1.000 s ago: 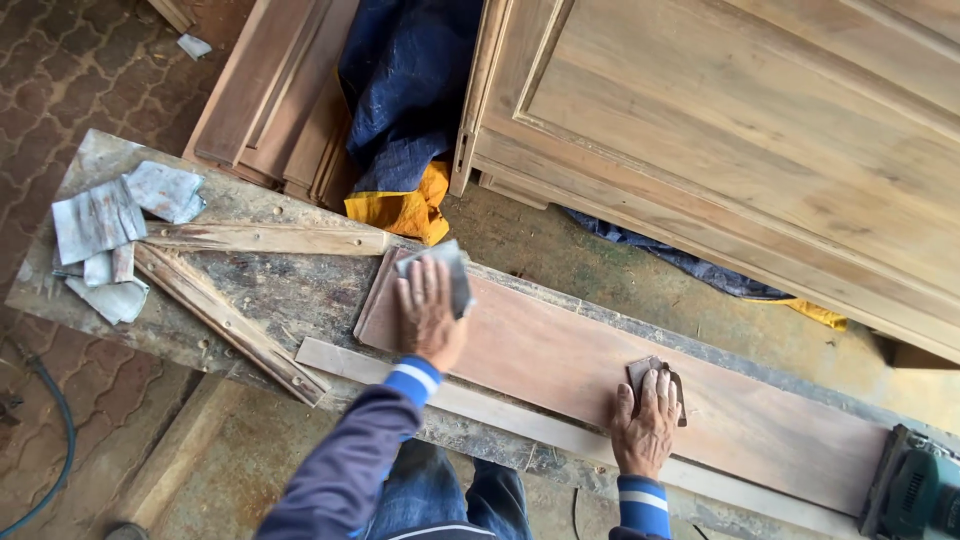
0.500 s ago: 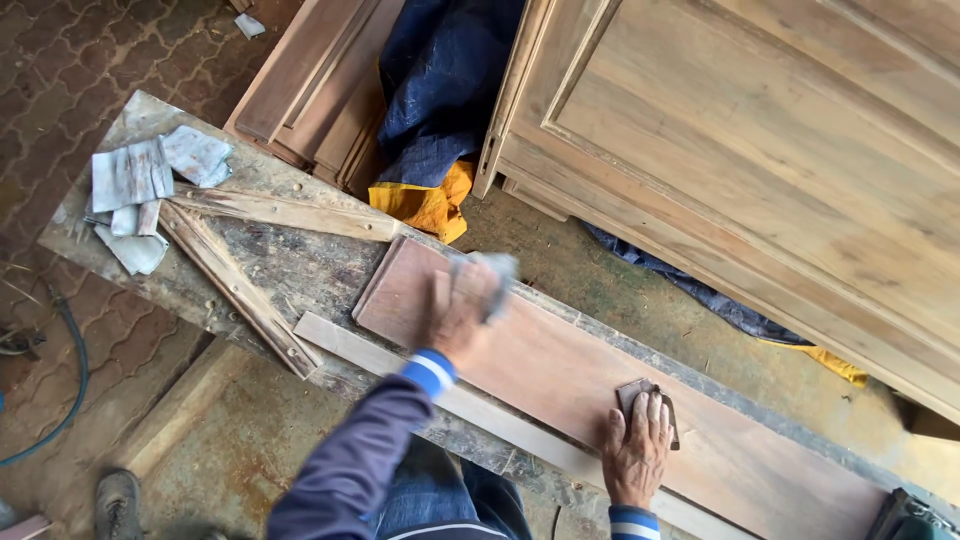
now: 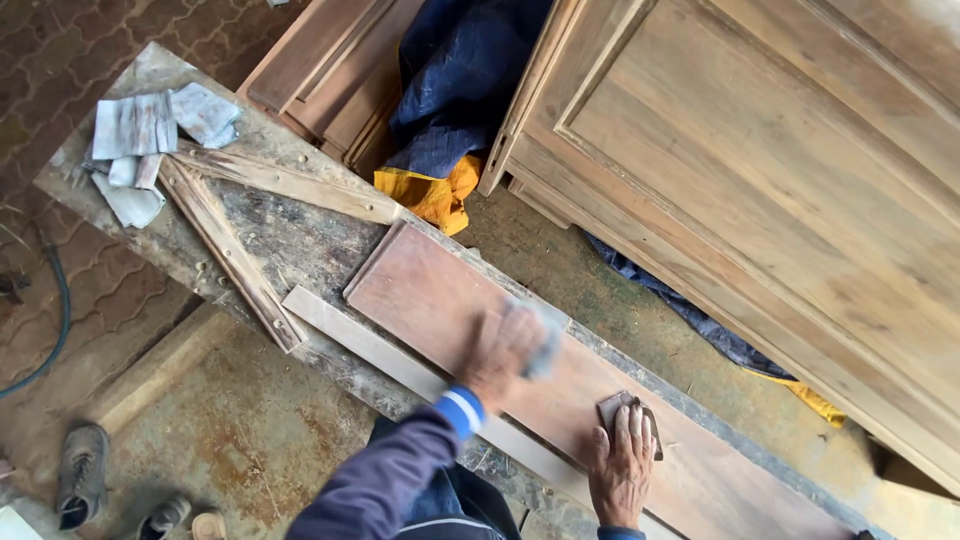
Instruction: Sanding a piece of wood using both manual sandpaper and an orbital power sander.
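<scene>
The left hand (image 3: 505,350), blurred, has its grip closed on grey sandpaper (image 3: 540,335) against a long reddish-brown board (image 3: 430,290); the right hand (image 3: 622,462) presses flat, fingers spread, on a small dark scrap (image 3: 612,407), atop the dusty counter (image 3: 290,240)

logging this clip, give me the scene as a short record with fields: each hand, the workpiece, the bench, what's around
left hand: left hand pressed on a grey sanding sheet, blurred
right hand: right hand flat on a small brown pad
workpiece: long reddish board under both hands
bench: worn workbench with two wooden strips and loose sandpaper sheets at its far end
around: large panelled door, blue tarp, shoes on the floor
</scene>
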